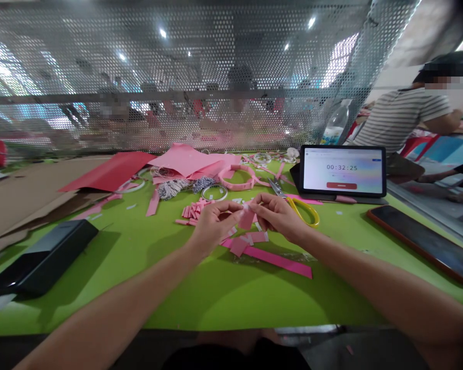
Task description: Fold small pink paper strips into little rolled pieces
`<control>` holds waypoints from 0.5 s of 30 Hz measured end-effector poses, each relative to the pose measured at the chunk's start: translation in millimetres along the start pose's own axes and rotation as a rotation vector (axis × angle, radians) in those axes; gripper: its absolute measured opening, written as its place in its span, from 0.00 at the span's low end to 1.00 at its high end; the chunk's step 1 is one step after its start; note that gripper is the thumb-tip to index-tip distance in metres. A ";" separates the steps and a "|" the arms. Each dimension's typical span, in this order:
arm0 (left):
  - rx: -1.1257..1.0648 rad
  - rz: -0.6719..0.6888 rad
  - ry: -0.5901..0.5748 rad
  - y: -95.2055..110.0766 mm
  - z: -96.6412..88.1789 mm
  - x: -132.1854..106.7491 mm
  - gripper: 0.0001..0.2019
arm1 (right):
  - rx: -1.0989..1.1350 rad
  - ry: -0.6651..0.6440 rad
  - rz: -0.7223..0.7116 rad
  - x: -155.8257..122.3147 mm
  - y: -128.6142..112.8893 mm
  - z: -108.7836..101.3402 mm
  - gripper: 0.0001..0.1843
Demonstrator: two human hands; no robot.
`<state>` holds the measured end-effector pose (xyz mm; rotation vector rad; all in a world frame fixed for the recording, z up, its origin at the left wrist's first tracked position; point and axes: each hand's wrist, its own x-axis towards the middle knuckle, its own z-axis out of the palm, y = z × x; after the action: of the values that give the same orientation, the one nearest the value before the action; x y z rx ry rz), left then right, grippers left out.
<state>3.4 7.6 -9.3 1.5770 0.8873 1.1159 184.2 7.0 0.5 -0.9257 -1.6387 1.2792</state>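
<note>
The head view takes in a green surface (111, 303) with a mesh panel (177, 61) rising behind it. At the left lie cardboard (27, 190), a red sheet (111, 169) partly over it, and a black box (46, 254) nearer the front. Pink sheets (185, 158) spread at the back, with string (173, 188), a tape roll (225, 195) and a pink ring (237, 186) before them. A tablet (343, 172) stands propped at the right; a phone (424, 245) lies in front of it. Close beyond the right wrist, scissors (290, 201) crowd the space, and small pink pieces (196, 209) are heaped just beyond the left hand (216, 220).

The left hand and the right hand (273, 213) nearly meet, thumb and fingers of each pinched together on the top of a pink strip (247, 220). It hangs between them, above a bright pink band (281, 263). A whitish bit at the fingertips may be tape; it is too small to be sure.
</note>
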 end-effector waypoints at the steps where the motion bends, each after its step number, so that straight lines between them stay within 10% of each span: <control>1: -0.007 -0.007 -0.002 0.1 0.0 0.0 0.07 | -0.015 -0.005 -0.003 0.2 0.7 -0.1 0.11; 15: 0.166 0.018 -0.022 7.5 0.3 -1.4 0.06 | -0.613 0.122 -0.242 -3.0 5.4 -1.9 0.10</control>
<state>3.5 4.2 -2.4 1.7323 0.9735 1.0574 187.3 6.1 -5.1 -1.0899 -2.0118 0.5437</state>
